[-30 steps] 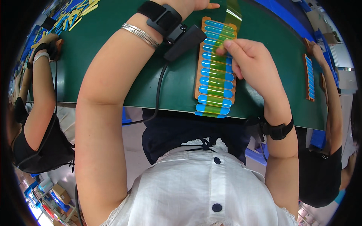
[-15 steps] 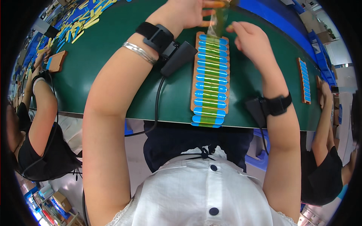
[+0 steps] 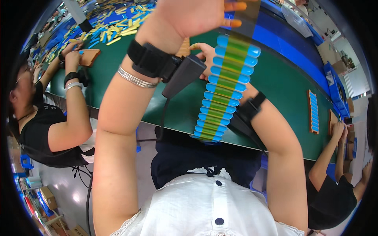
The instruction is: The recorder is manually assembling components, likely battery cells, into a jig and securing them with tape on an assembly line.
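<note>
Taping looks done: the blue strip (image 3: 226, 88) hangs off the wooden board (image 3: 184, 48), left hand (image 3: 195, 17) seemingly gripping its tape (image 3: 249, 25) up top. Right hand (image 3: 206, 59)'s beside the board, grip unclear. Setting down's probably left.

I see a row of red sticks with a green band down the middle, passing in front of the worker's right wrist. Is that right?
Not quite: the head view shows that the sticks are blue, not red. The green band does run down the middle, in front of the right wrist.
</note>
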A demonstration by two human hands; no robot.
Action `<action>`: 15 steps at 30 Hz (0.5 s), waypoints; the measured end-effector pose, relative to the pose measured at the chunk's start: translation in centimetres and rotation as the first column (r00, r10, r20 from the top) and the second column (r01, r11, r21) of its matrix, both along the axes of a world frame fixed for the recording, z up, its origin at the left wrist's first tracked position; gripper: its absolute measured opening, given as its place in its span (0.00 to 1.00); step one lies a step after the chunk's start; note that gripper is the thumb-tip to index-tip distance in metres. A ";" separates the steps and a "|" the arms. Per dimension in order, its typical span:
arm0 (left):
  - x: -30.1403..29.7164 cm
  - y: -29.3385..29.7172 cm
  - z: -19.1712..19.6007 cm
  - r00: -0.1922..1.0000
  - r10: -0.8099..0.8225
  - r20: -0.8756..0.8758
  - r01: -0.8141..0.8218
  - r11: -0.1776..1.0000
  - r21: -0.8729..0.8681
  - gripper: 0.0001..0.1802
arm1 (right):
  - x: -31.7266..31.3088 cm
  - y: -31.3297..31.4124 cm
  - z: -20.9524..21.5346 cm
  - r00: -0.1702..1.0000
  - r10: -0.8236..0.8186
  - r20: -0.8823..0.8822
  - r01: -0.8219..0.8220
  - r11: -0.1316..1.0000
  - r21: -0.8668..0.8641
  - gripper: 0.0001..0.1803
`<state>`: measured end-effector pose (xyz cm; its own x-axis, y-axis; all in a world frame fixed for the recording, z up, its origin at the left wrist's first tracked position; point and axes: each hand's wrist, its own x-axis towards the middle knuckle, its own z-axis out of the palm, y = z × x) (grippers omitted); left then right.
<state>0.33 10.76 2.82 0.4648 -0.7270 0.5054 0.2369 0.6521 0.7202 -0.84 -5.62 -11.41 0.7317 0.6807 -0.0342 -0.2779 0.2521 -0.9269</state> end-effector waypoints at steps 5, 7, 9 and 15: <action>-2.3 0.2 -2.3 0.970 -0.027 -0.241 0.015 0.999 -0.050 0.50 | 0.2 -0.7 4.5 0.991 -0.133 0.008 0.132 0.972 -0.196 0.26; -4.2 0.5 -2.9 0.941 0.307 -0.139 -0.272 0.935 0.226 0.50 | -3.3 -2.7 7.2 0.990 -0.013 -0.138 0.013 1.000 -0.004 0.25; -7.1 -1.8 -2.7 0.816 0.555 -0.164 -0.446 0.784 0.432 0.52 | -7.7 -4.7 7.8 0.990 -0.072 0.120 0.083 0.992 -0.092 0.22; -11.5 -6.9 -5.5 0.861 0.459 -0.217 -0.323 0.825 0.463 0.51 | -18.3 -8.5 6.6 0.852 -0.387 0.353 0.446 0.889 -0.101 0.15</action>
<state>-11.16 3.86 -2.66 0.8335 -0.5524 -0.0034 0.2756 0.4105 0.8692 -19.11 -14.09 -4.83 0.9365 0.3135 0.1573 0.1302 0.1057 -0.9858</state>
